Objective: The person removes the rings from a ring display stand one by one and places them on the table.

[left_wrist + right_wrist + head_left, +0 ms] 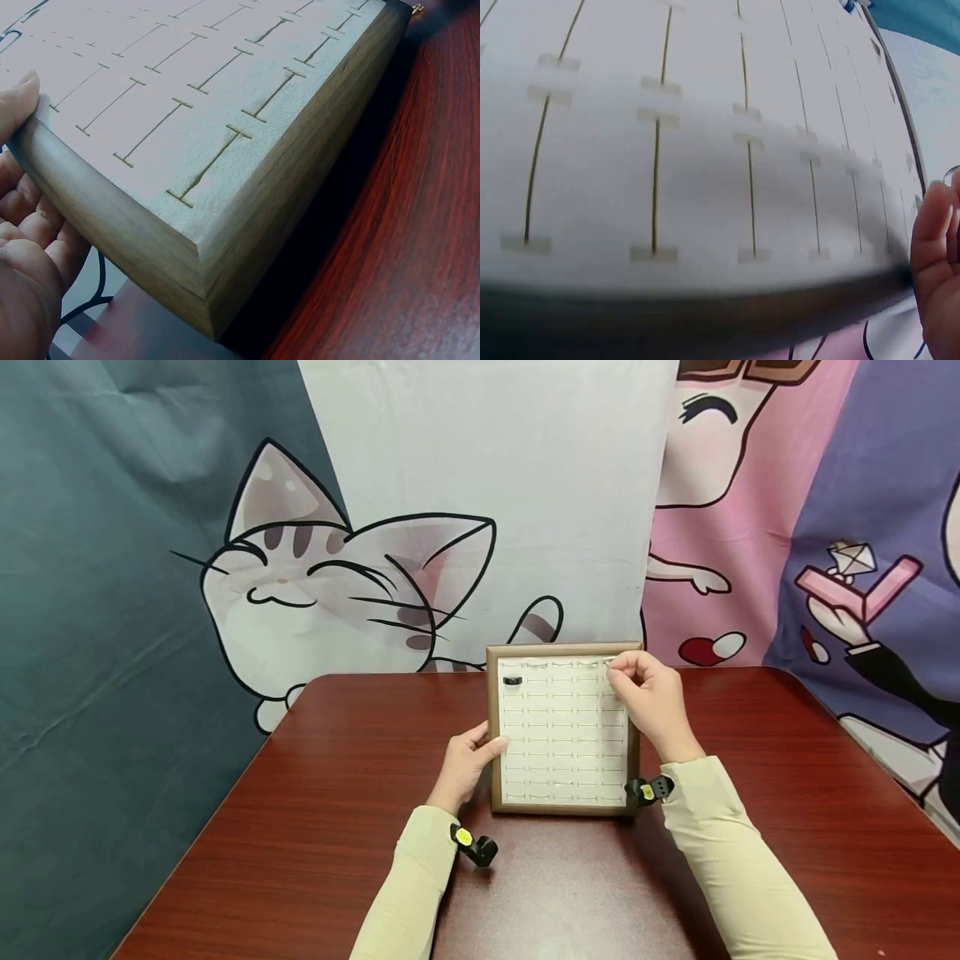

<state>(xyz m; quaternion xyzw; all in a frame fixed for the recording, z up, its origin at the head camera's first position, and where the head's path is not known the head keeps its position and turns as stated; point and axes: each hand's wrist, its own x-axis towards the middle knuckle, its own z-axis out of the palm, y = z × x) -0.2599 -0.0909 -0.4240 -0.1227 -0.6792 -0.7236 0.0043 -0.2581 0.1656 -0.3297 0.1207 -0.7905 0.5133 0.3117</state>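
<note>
"Head view first, what's going on?"

"The slotted display board (pixel 562 810) is tilting up over the table (pixel 337 777), facing the person, presumably so every row is showing. Whether its lower edge is touching the wood, I'm not able to tell. A black ring (pixel 512 681) is sitting near the upper left corner."

"And the hands?"

"The left hand (pixel 463 766) is gripping the wooden frame (pixel 494 702) along its left side, perhaps steadying it against the other hand's work. The right hand (pixel 656 702) is reaching the top right corner, thumb and fingertips pinching together."

"Over to the left wrist view!"

"Here the thumb is lapping over the rim, with the fingers curling beneath. It's acting like a clamp on the edge, I'd say, leaving the white pad (pixel 131 118) and its slots (pixel 152 131) uncovered."

"Right wrist view?"

"The pad is filling most of it. Over at the far right, fingertips are pinching what's looking like a thin loop (pixel 951 174), maybe a ring. They're holding it right at the tips, probably for fine control; much of it is running out of view."
</note>
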